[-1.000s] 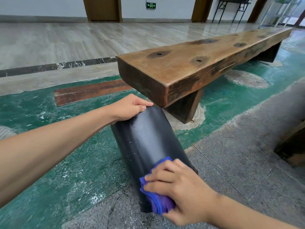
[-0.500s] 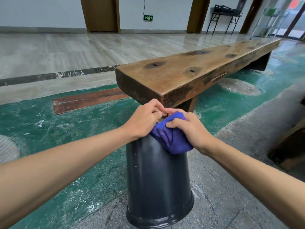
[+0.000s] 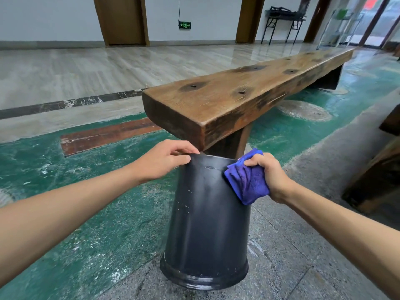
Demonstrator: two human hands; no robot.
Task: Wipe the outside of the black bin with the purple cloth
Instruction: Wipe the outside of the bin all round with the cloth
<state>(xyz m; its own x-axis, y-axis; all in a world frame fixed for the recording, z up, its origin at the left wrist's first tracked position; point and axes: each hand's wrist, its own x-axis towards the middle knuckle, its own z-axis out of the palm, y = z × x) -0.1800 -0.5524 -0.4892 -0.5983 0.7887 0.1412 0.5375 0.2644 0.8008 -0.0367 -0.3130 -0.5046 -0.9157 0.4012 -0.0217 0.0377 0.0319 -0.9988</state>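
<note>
The black bin stands upside down in the lower middle of the frame, its wider rim on the grey stone floor and its narrower base uppermost, leaning a little toward the left. Its dark side carries small pale specks and a scuff near the top. The purple cloth is bunched against the bin's upper right side, just below the top edge, with one corner poking up above the fist. The right hand grips the cloth, fingers curled tightly around the wad and thumb across the front, pressing it to the bin's wall. The left hand, at the middle of the frame, rests on the top left edge of the bin; its fingers are curled over that edge, with the thumb against the outer wall below them. Both bare forearms reach in from the lower corners of the frame.

Directly behind the bin, a thick wooden bench runs from the centre toward the upper right, its near end just above the bin's top. Left of the bin, the floor is worn green paint with a reddish-brown strip inset. Beyond lie pale glossy tiles, a white wall with wooden door frames, a green exit sign at top centre, and a dark metal table at the upper right.
</note>
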